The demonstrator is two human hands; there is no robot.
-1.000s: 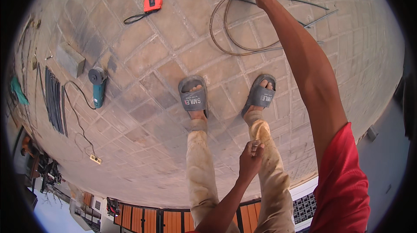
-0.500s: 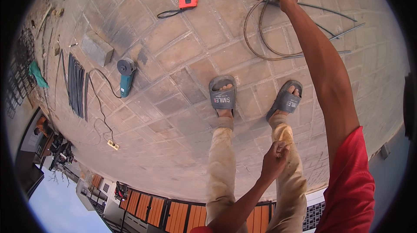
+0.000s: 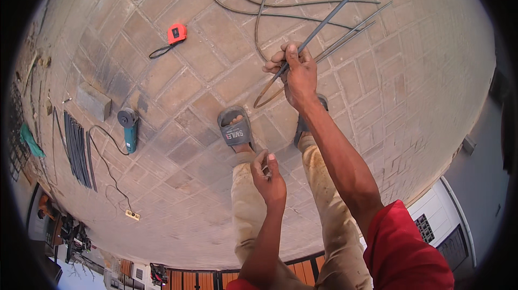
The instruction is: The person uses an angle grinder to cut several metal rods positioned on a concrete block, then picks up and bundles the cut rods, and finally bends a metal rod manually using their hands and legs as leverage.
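My right hand [image 3: 300, 76] is closed round a dark steel rod [image 3: 334, 13], raised off the paving. The rod bends back on itself in a narrow, rusty loop below the hand, and its straight ends point up to the right. Lower down, in front of my legs, is my left hand [image 3: 268, 179]. Its fingers are half curled with the thumb apart, and nothing shows in them. Beyond the right hand, more bent steel rods [image 3: 280, 5] lie on the ground in wide curves, partly crossed by the held one.
Left of the rods lies a red tape measure [image 3: 176, 33]. Farther left are a grey block [image 3: 93, 101], a teal angle grinder [image 3: 129, 130] with its cord, a bundle of straight dark rods [image 3: 77, 149] and a socket strip [image 3: 132, 215]. My sandalled feet stand on the brick paving.
My right hand has come back from the rods at the far right, lifting one bent rod toward me. The left hand has risen from beside my leg, its fingers loosened. The view has shifted right.
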